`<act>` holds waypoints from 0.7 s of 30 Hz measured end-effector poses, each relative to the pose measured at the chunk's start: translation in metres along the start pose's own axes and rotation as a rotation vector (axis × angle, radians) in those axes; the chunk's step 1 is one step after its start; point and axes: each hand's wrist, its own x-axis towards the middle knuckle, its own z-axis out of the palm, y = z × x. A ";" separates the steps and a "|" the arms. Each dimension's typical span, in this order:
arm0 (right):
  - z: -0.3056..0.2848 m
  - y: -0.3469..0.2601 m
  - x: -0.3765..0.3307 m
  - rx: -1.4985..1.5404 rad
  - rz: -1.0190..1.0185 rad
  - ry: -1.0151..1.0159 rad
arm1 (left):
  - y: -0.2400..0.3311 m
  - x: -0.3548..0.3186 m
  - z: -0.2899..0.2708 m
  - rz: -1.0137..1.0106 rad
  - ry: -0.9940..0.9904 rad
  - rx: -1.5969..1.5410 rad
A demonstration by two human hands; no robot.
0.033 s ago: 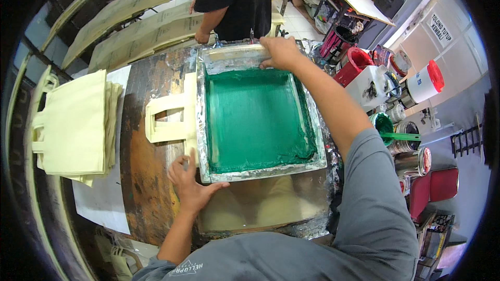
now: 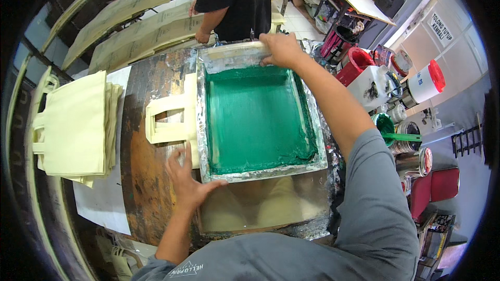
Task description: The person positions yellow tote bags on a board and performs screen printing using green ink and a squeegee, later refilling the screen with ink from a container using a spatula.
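A screen-printing frame (image 2: 260,175) lies on the work table, its mesh coated with green ink (image 2: 252,117). My right hand (image 2: 283,51) is closed over the frame's far edge, fingers over the rim and thumb on the near side. At the near left corner, my left hand (image 2: 188,179) is open, with fingers spread and thumb by the frame's front rim. Its fingertips are next to a cream cloth tote bag (image 2: 191,125), whose handle sticks out left while the rest is hidden beneath the frame.
A stack of cream tote bags (image 2: 73,125) sits at the left. Slatted racks (image 2: 130,0) with printed bags stand behind. Beyond the table stands a person in black (image 2: 234,5). Ink cans, a green-handled tool (image 2: 403,137) and a white jerrycan (image 2: 367,88) crowd the right side.
My left hand has shifted slightly left, its fingers straighter and more spread. My right hand stays on the frame's far edge, and the frame looks nearly unmoved.
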 end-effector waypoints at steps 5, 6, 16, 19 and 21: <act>0.037 0.015 0.011 -0.099 -0.019 0.358 | 0.021 0.169 -0.004 0.387 0.263 -0.111; 0.043 0.012 0.013 -0.091 -0.007 0.353 | 0.026 0.209 0.009 0.412 0.280 -0.092; 0.068 0.013 -0.001 -0.103 -0.110 0.486 | 0.018 0.324 0.113 0.525 0.318 0.271; 0.069 0.003 -0.025 -0.101 -0.126 0.538 | 0.019 0.299 0.111 0.547 0.350 0.219; 0.065 -0.005 -0.039 -0.083 -0.122 0.500 | 0.020 0.285 0.108 0.554 0.373 0.185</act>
